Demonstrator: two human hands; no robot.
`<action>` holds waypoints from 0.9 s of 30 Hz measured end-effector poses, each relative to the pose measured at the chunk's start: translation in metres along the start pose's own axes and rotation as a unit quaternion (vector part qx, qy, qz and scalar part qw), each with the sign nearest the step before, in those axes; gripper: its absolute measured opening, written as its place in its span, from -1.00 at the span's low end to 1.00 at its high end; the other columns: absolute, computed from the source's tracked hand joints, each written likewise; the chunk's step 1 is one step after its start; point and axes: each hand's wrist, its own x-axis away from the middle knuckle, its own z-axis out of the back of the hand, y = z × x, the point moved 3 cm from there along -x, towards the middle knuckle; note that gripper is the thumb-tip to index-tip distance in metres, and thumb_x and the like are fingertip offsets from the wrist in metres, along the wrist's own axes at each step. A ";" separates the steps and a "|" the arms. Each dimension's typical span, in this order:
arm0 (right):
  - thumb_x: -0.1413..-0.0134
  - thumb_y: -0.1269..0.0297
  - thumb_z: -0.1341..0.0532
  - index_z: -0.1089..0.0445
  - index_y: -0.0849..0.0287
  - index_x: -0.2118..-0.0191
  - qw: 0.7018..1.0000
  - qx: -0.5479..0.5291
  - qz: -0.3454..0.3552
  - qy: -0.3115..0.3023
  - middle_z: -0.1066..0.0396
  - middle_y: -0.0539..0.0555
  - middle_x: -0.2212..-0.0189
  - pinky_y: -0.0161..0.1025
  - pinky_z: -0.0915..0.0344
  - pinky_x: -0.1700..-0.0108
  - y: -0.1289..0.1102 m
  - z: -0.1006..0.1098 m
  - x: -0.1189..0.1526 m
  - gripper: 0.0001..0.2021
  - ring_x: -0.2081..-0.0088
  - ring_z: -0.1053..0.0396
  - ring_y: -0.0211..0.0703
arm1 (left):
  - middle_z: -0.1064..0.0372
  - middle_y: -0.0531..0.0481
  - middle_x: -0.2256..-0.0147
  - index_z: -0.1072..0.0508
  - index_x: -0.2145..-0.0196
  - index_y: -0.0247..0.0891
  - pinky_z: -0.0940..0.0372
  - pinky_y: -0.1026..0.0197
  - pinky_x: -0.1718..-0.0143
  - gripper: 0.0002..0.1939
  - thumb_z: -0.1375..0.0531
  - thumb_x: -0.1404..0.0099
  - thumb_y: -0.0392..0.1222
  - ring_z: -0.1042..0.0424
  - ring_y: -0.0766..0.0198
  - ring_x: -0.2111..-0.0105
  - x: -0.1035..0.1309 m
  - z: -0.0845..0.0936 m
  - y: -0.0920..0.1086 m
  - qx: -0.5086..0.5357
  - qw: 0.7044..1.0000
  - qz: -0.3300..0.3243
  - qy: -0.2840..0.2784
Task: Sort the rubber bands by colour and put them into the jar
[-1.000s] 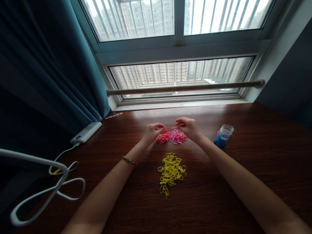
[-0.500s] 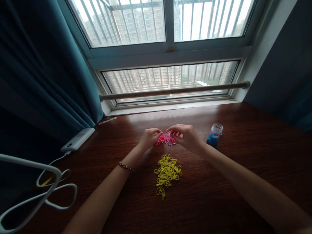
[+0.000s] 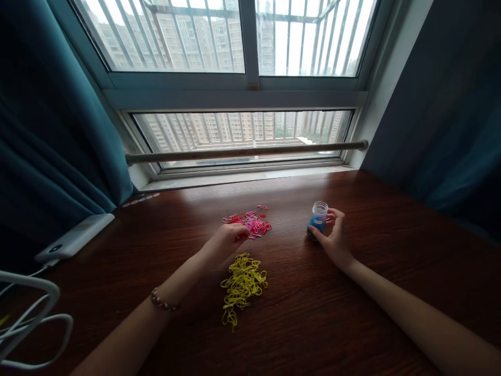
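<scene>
A small clear jar with blue contents stands uncapped on the dark wooden table. My right hand has its thumb and fingers round the jar's sides. My left hand is at the near left edge of a pile of pink and red rubber bands. Its fingers are curled together, and what they hold, if anything, is hidden. Closer to me lies a heap of yellow rubber bands, touched by neither hand.
A white power bank with a white cable lies at the left edge by the blue curtain. Behind the table are a window and a horizontal rail.
My right hand has left the pink and red bands and taken hold of the jar. My left hand stays by the pile, its fingers curled. The view has turned slightly right.
</scene>
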 end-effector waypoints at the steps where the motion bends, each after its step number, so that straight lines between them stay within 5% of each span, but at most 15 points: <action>1: 0.19 0.14 -0.29 -0.07 0.17 0.02 1.000 -0.006 -0.012 -0.013 -0.17 0.17 0.11 -0.11 -0.27 0.18 0.004 -0.004 0.000 -0.40 0.18 -0.24 -0.08 | -0.35 0.01 0.48 -0.44 0.41 -0.29 -0.16 0.32 0.41 -0.82 -0.05 -0.23 -0.27 -0.28 0.36 0.47 0.000 0.002 -0.001 0.007 1.000 -0.001 0.016; 5: 0.21 0.12 -0.29 -0.06 0.18 0.00 0.997 -0.027 -0.049 -0.052 -0.20 0.19 0.12 -0.05 -0.29 0.16 0.013 -0.011 0.002 -0.37 0.17 -0.27 -0.04 | -0.38 -0.05 0.33 -0.44 0.30 -0.28 -0.26 0.28 0.32 -0.85 -0.11 -0.18 -0.26 -0.37 0.29 0.35 -0.002 0.017 -0.015 0.043 0.993 0.038 0.107; 12: 0.21 0.09 -0.29 -0.13 0.19 0.04 0.992 -0.025 -0.081 -0.089 -0.32 0.17 0.22 -0.05 -0.31 0.18 0.014 -0.007 0.004 -0.41 0.26 -0.34 -0.05 | -0.36 -0.03 0.37 -0.51 0.44 -0.27 -0.28 0.29 0.32 -0.84 -0.19 -0.11 -0.14 -0.37 0.30 0.36 0.003 0.028 -0.053 0.050 0.968 0.102 0.223; 22: 0.23 0.07 -0.29 -0.14 0.18 0.04 0.989 -0.020 -0.088 -0.116 -0.33 0.17 0.24 -0.05 -0.32 0.19 0.009 -0.008 0.009 -0.40 0.28 -0.35 -0.04 | -0.45 -0.06 0.38 -0.52 0.34 -0.27 -0.28 0.27 0.35 -0.75 -0.16 -0.12 -0.08 -0.40 0.26 0.39 0.009 0.006 -0.084 0.007 0.976 0.163 0.142; 27: 0.23 0.09 -0.30 -0.04 0.17 -0.04 0.987 -0.056 -0.087 -0.120 -0.26 0.19 0.16 -0.05 -0.31 0.18 0.008 -0.010 0.011 -0.31 0.21 -0.30 -0.02 | -0.45 -0.07 0.39 -0.44 0.18 -0.30 -0.29 0.25 0.36 -0.70 -0.15 -0.12 -0.18 -0.40 0.25 0.42 0.006 0.007 -0.080 -0.053 0.973 0.177 0.141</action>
